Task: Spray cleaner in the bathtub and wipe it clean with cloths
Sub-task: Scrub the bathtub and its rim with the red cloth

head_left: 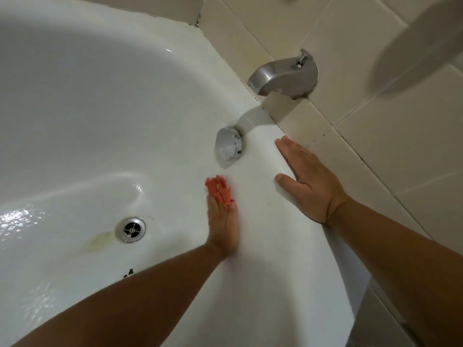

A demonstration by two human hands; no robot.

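Observation:
The white bathtub (82,116) fills the left and middle of the head view; its floor is wet and shiny. My left hand (224,226) presses a small orange-red cloth (219,190) against the tub's inner end wall, just below the round chrome overflow cover (228,147). Its fingers lie mostly straight over the cloth, which sticks out beyond the fingertips. My right hand (309,181) rests flat on the tub's rim beside the tiled wall, fingers straight, holding nothing.
A brushed-metal spout (285,73) juts from the beige tiled wall (375,136) above the overflow cover. The chrome drain (130,229) sits in the tub floor, with a yellowish stain (96,242) to its left and dark specks (129,272) below it.

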